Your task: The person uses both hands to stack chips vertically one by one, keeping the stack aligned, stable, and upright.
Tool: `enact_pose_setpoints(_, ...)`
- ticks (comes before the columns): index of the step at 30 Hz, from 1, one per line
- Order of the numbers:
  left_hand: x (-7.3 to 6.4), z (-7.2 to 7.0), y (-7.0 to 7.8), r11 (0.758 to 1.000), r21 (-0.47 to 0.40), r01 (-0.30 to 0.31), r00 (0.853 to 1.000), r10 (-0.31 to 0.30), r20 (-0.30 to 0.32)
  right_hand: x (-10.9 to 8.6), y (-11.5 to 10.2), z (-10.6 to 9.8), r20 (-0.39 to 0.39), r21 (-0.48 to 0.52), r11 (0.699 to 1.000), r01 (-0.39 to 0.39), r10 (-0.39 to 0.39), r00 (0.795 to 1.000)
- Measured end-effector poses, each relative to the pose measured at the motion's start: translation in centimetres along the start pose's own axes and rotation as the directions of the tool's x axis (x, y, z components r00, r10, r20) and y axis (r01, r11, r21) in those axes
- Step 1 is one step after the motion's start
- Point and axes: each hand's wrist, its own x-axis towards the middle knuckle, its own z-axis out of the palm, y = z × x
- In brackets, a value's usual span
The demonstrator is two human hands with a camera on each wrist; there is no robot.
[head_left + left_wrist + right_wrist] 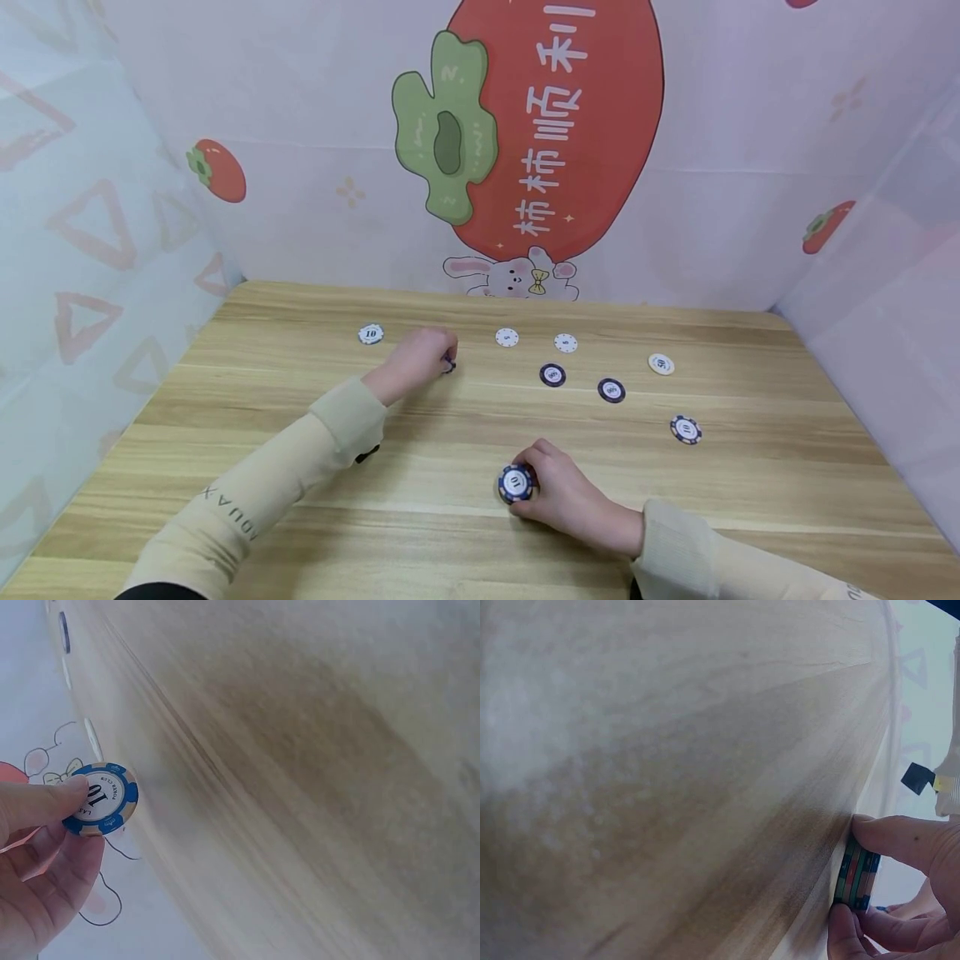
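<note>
My left hand pinches a blue-edged poker chip marked 10 between thumb and fingers. In the left wrist view the chip's printed face shows, tilted over the wood. In the head view, the hand is at the table's far left half, covering most of that chip. Nearer the front, my right hand holds a short stack of poker chips by its sides, thumb opposite fingers. A blue chip marked 10 tops the stack, and layered dark, green and reddish edges show in the right wrist view.
Single chips lie flat on the wooden table: a pale 10 chip, two white chips marked 5, two dark 500 chips, a white 50 chip, and a blue 10 chip. Behind stands a printed backdrop.
</note>
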Motion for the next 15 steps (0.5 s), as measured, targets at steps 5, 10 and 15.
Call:
enact_pose_setpoints(5,-0.5,-0.2,0.8,1.000,-0.001,-0.012,0.999,0.012,0.042,0.0,-0.1,-0.1,0.008,0.008,1.000,-0.004,0.004,1.000)
enact_pose_setpoints(10,-1.2,-0.5,1.9,0.999,-0.017,-0.039,0.997,0.040,0.073,0.0,-0.2,-0.2,0.020,0.022,1.000,-0.014,0.013,1.000)
enact_pose_setpoints(15,-1.8,-0.6,3.0,0.997,-0.050,-0.051,0.994,0.056,0.097,-0.1,-0.1,-0.2,0.026,0.026,0.999,-0.022,0.021,0.999)
